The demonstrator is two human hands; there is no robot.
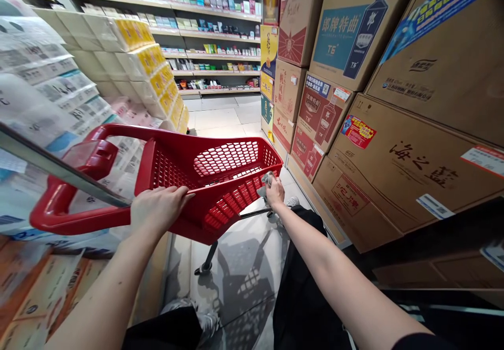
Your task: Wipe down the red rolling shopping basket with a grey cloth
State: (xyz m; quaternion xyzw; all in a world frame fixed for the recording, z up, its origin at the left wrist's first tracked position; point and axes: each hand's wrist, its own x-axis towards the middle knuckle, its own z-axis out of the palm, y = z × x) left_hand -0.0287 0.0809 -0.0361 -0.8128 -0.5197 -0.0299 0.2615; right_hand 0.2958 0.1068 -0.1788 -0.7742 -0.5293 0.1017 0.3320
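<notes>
A red plastic shopping cart [228,182] stands crosswise in front of me, its perforated basket at the right and its looped handle at the left. The basket's visible inside holds nothing. My left hand [157,208] is closed over the near rim of the basket, close to the handle end. At the far right end of the basket, my right hand [274,190] grips a crumpled grey cloth [264,186], which lies against the outer side near the rim. Part of the cloth is hidden by my fingers.
Stacked cardboard cartons [409,166] line the right side. Tissue packs [153,72] and plastic-wrapped packages [59,87] are piled at left. Shelves [220,40] of small boxed goods stand behind. A metal pole [66,171] crosses the handle. Below the cart is tiled floor [244,266].
</notes>
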